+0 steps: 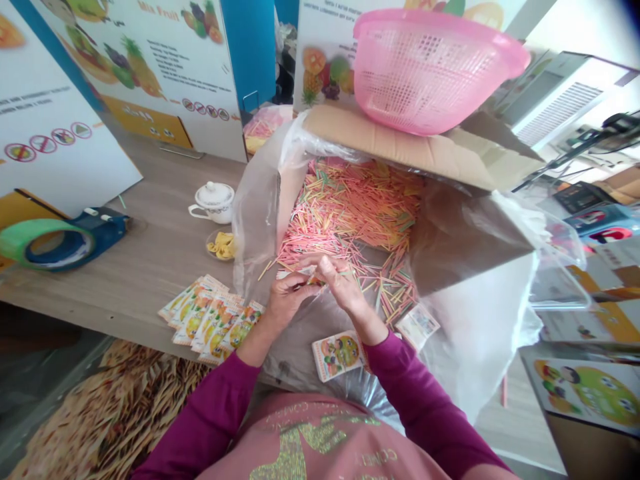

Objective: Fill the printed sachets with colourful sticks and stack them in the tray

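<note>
Over the near edge of an open carton, my left hand (287, 299) pinches a small printed packet (315, 279) between thumb and fingers. My right hand (346, 287) closes on the same packet from the other side, its fingers partly hiding it. Just beyond both hands lies a heap of thin pink, yellow and green sticks (357, 200) inside the plastic-lined cardboard box (465, 230). A stack of printed packets (340, 355) rests below my right wrist, with another stack (417, 325) to its right. Fanned-out packets (213, 320) lie left of my left forearm.
A pink plastic basket (435, 67) sits on the box's far flap. On the table's left are a lidded white cup (214, 201), a small dish with yellow pieces (223, 245) and a tape dispenser (100, 230). Printed cartons (165, 67) stand behind; clear plastic sheeting (260, 200) drapes the box.
</note>
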Demonstrator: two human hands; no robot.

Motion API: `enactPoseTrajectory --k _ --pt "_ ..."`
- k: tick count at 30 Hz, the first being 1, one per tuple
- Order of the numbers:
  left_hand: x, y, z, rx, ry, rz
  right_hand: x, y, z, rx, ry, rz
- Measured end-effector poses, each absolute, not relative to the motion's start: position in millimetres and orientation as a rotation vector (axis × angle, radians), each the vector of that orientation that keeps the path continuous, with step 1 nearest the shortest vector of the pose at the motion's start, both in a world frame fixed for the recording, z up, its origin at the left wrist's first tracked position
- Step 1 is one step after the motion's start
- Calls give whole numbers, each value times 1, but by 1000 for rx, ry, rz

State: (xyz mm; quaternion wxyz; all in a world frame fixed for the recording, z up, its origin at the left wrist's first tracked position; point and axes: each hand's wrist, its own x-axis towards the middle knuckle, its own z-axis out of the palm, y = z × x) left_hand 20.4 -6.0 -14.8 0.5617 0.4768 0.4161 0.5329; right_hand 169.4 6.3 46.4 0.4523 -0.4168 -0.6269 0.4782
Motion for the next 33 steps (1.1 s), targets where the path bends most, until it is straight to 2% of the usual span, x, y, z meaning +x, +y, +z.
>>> enactPoseTrajectory --k 6,12,18,23,26,33 --pt "34 2 -5 1175 917 1261 183 16 50 -967 -1642 1253" --pt "37 -4 -5 1019 888 1198 192 10 61 -899 -1430 1173" --pt "40 -13 -13 1039 882 1256 170 4 41 -973 -1467 1324" --pt "23 -24 -16 1123 939 1257 198 4 33 -1100 -1153 1096" --pt "12 -31 -16 1196 939 1327 219 -6 33 -1169 -1375 1058" --pt "0 -51 -9 1337 934 1399 198 -38 4 -1275 -2403 834"
